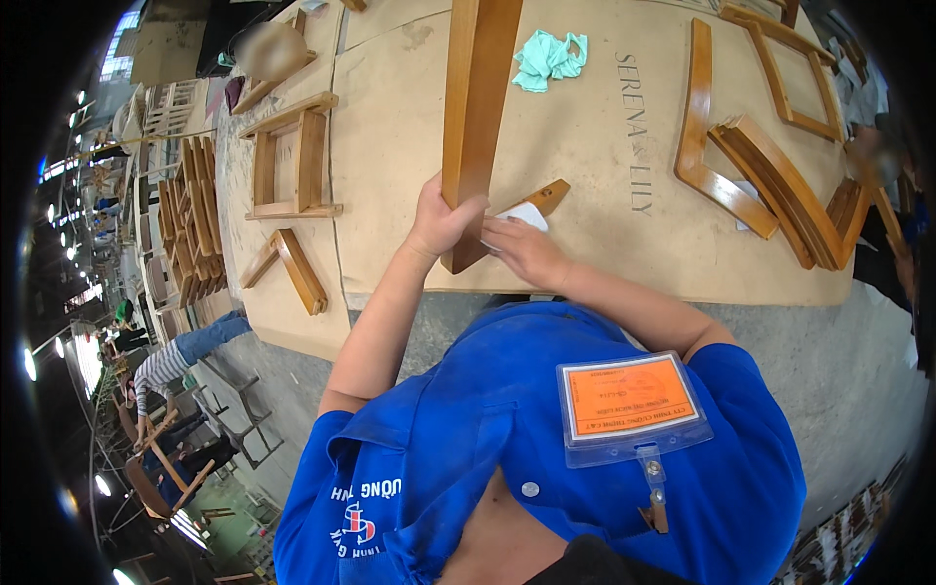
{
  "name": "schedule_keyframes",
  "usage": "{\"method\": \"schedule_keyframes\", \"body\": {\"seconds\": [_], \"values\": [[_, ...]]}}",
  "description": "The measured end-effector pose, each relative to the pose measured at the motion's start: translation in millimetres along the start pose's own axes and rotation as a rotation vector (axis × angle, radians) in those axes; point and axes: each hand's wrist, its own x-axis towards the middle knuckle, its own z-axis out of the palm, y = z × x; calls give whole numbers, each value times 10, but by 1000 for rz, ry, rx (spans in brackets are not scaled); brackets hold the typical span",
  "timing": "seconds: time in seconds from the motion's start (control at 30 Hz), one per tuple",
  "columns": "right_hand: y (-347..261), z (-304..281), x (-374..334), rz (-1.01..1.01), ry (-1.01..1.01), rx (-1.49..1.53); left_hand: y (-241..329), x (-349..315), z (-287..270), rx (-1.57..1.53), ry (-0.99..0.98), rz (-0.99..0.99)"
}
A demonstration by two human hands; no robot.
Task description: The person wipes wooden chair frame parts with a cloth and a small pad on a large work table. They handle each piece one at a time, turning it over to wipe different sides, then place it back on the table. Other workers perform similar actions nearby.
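A varnished brown wooden furniture part (480, 93) stands tilted up from the table, its near end close to the front edge. My left hand (441, 219) is closed around it near that lower end, thumb across the front face. My right hand (531, 255) holds a white folded sheet (524, 216) against the part's right side; whether it is cloth or paper I cannot tell. Behind the sheet lies a shorter brown wooden piece (554, 195) with small holes; its near end is hidden, so I cannot tell if it joins the upright part.
Brown cardboard (585, 136) covers the table. A mint-green cloth (551, 60) lies at the back. Angled wooden parts (726, 185) rest at right; a wooden frame (290, 161) and an angled piece (292, 268) lie at left. Other people stand around, one in a striped shirt (161, 375).
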Motion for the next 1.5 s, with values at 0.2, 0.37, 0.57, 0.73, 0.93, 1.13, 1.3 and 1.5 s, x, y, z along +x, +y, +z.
{"method": "schedule_keyframes", "body": {"seconds": [0.2,0.37,0.57,0.73,0.93,1.13,1.3,1.5], "values": [[562,-392,-49,325,47,-124,152,4,62,60,-35,8],[426,-38,-209,231,79,-45,200,50,124,71,-62,41],[978,-431,-249,447,75,-56,236,70,131,142,-91,5],[896,-434,106,552,215,144,371,203,327,31,24,238],[-276,-356,313,598,143,699,424,389,432,367,72,384],[-373,-946,428,818,6,1147,408,353,546,349,76,397],[-377,-761,321,759,-35,1101,459,285,609,381,84,424],[-478,-1379,421,803,104,1089,501,207,620,426,36,417]]}}
